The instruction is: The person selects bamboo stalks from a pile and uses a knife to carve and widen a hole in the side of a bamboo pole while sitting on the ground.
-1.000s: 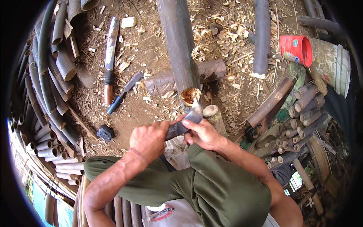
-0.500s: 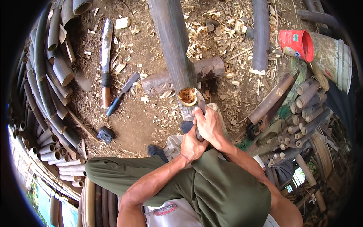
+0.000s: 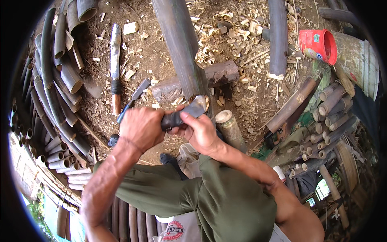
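Observation:
Both my hands grip one knife [image 3: 189, 112] by its dark handle. My left hand [image 3: 141, 127] closes on the rear of the handle, and my right hand [image 3: 199, 131] wraps the front part just behind the blade. The grey blade tip lies against the cut near end of a long dark bamboo pole [image 3: 179, 48], which runs away from me across a short log [image 3: 217, 74]. My green-trousered knees [image 3: 209, 197] fill the lower middle.
A long machete [image 3: 115, 68] and a small blue-handled blade [image 3: 131, 101] lie on the dirt at left. Split bamboo halves [image 3: 56, 92] curve along the left. A red bucket [image 3: 318, 44], bamboo tubes [image 3: 330, 121] and a short cut section [image 3: 229, 127] are at right. Shavings cover the ground.
My left hand has swung out to the left along the handle. The knife has turned from pointing up along the pole to lying sideways at the pole's cut end.

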The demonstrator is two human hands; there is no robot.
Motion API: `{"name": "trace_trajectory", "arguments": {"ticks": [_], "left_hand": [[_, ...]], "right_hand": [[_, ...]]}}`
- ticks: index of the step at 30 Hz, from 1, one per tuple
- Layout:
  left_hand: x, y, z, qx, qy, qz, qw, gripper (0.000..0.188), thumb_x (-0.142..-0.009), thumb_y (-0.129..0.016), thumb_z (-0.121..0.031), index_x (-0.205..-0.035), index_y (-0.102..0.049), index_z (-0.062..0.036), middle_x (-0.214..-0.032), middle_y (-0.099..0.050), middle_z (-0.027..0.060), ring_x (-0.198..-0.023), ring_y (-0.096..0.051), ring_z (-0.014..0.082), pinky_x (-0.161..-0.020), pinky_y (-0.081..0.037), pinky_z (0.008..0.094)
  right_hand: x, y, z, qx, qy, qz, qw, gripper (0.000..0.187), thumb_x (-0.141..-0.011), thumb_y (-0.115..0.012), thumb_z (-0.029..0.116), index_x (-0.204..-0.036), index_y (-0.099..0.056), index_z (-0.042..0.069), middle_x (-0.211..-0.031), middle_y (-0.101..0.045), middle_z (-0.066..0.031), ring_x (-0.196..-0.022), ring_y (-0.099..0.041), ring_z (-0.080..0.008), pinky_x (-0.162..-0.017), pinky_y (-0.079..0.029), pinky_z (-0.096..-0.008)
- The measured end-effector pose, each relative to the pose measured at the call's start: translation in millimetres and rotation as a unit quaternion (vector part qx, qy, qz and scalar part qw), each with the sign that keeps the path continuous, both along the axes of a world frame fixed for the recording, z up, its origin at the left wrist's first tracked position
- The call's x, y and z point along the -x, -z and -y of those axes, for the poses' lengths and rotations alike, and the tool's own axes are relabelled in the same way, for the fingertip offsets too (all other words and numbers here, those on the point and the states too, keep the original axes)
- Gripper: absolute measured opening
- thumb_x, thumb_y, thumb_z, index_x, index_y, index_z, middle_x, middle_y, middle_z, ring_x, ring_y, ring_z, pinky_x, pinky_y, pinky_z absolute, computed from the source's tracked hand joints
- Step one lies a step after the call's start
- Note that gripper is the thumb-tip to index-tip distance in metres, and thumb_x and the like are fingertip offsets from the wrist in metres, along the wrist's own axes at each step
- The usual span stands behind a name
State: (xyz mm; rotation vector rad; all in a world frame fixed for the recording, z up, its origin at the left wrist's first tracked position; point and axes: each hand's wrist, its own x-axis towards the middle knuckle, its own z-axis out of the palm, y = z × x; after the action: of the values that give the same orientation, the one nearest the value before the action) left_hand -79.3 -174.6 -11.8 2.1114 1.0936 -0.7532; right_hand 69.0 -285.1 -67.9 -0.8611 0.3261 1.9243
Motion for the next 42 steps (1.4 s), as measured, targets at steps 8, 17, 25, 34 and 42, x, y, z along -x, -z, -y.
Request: {"name": "trace_trajectory", "arguments": {"ticks": [8, 17, 25, 34, 42], "left_hand": [[-119, -30, -68, -0.001, 0.264, -0.082, 0.961, 0.014, -0.084, -0.063, -0.015, -0.074, -0.071, -0.0083, -0.071, -0.069, 0.0087, -0.064, -0.069, 0.0208, -0.064, -0.055, 0.0353], [-28, -34, 57, 0.297, -0.164, 0.007, 0.941, 0.057, -0.082, -0.065, -0.048, -0.097, -0.065, 0.0069, -0.09, -0.068, 0.0295, -0.09, -0.068, 0.0422, -0.087, -0.053, 0.0464], [-80, 23, 79, 0.436, -0.521, 0.227, 0.697, 0.088, -0.084, -0.056, -0.071, -0.108, -0.059, 0.0132, -0.074, -0.064, 0.013, -0.059, -0.06, 0.017, -0.06, -0.049, 0.0319], [-121, 46, 76, 0.388, -0.691, 0.308, 0.527, 0.042, -0.095, -0.045, -0.027, -0.066, -0.058, 0.0009, -0.059, -0.056, 0.0047, -0.054, -0.052, 0.0133, -0.049, -0.039, 0.0291], [-99, 49, 88, 0.463, -0.715, 0.498, 0.161, 0.028, -0.099, -0.046, -0.026, -0.104, -0.06, -0.0027, -0.082, -0.058, 0.0004, -0.071, -0.053, 0.0122, -0.068, -0.044, 0.0294]], "right_hand": [[-32, 8, -1, 0.057, 0.18, -0.318, 0.929, 0.039, -0.105, -0.037, 0.034, -0.118, -0.058, 0.004, -0.093, -0.071, -0.013, -0.085, -0.069, -0.0238, -0.087, -0.056, -0.0414], [-48, -27, 40, -0.082, -0.203, 0.108, 0.97, 0.038, -0.094, -0.065, 0.016, -0.127, -0.049, 0.006, -0.107, -0.056, -0.0024, -0.098, -0.054, -0.0115, -0.085, -0.046, -0.0298], [-114, -36, 28, -0.26, -0.45, 0.615, 0.593, 0.031, -0.085, -0.063, 0.022, -0.109, -0.056, 0.003, -0.093, -0.062, -0.0228, -0.087, -0.063, -0.0407, -0.073, -0.051, -0.0471], [-125, -63, -65, -0.293, -0.638, 0.56, 0.44, 0.029, -0.082, -0.063, 0.019, -0.104, -0.057, 0.001, -0.074, -0.064, -0.0224, -0.072, -0.065, -0.0423, -0.065, -0.053, -0.0485], [-93, -74, -126, -0.44, -0.694, 0.472, 0.319, 0.008, -0.077, -0.063, 0.011, -0.078, -0.07, 0.005, -0.073, -0.07, -0.0127, -0.07, -0.07, -0.0296, -0.061, -0.054, -0.0401]]}}
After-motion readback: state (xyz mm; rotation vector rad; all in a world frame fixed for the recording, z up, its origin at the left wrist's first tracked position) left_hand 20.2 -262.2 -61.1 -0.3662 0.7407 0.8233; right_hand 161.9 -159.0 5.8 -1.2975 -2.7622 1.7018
